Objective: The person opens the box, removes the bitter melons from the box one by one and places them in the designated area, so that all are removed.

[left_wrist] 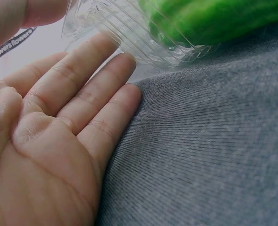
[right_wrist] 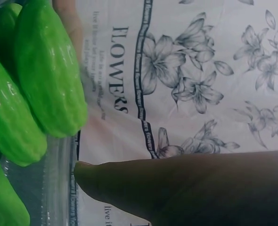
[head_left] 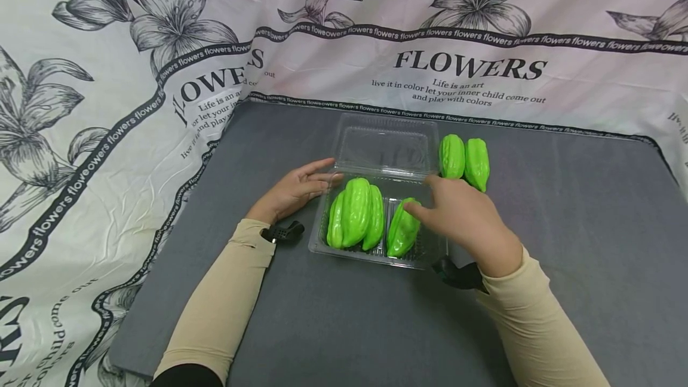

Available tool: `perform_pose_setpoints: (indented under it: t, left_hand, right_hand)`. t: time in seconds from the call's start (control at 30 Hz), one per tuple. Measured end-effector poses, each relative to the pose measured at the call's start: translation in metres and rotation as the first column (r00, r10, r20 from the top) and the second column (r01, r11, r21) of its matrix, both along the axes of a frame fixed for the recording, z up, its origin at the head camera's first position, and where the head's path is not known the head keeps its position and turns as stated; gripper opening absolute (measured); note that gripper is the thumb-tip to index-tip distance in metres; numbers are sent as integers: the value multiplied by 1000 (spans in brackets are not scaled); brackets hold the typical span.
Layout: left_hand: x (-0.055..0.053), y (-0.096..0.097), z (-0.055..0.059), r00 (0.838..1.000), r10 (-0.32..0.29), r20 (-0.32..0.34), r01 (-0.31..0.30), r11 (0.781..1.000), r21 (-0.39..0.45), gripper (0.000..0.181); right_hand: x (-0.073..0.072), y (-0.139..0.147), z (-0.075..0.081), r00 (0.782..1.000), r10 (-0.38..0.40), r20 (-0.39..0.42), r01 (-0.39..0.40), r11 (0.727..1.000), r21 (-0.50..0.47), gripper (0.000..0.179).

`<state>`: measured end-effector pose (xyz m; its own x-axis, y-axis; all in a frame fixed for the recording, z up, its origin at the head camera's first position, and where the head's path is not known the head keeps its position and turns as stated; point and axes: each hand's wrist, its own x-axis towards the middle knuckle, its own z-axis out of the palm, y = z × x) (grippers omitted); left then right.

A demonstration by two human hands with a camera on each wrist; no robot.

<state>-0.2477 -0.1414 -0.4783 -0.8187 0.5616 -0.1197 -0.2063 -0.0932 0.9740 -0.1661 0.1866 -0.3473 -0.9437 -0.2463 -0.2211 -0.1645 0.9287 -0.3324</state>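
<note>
A clear plastic hinged box (head_left: 325,249) lies with its lid (head_left: 387,142) folded back. Three bright green, ridged gourds (head_left: 356,211) lie side by side in its left part, and one more gourd (head_left: 402,232) is in the right part. My left hand (head_left: 292,191) is at the box's left side, fingers extended; in the left wrist view its fingertips (left_wrist: 127,61) are at the clear wall. Over the right part of the box hovers my right hand (head_left: 470,217), its thumb (right_wrist: 176,188) stretched out beside the gourds (right_wrist: 52,70). Its other fingers are mostly hidden.
Two more green gourds (head_left: 452,156) lie on the grey table (head_left: 344,321) just right of the lid, behind the right hand. A white flower-printed cloth (head_left: 473,85) hangs along the back and left edges of the table.
</note>
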Motion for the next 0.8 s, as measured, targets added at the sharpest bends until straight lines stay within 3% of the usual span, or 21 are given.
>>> perform_pose_setpoints:
  t: [0.3,0.8]
  left_hand:
    - [0,0,0,1000,3,4,-3,1000,-1,71]
    - [0,-1,0,1000,-7,-7,7,1000,6,69]
  right_hand:
    - [-1,-7,-12,999,28,15,-28,1000,12,60]
    - [-3,-16,-26,996,72,47,-74,996,40,65]
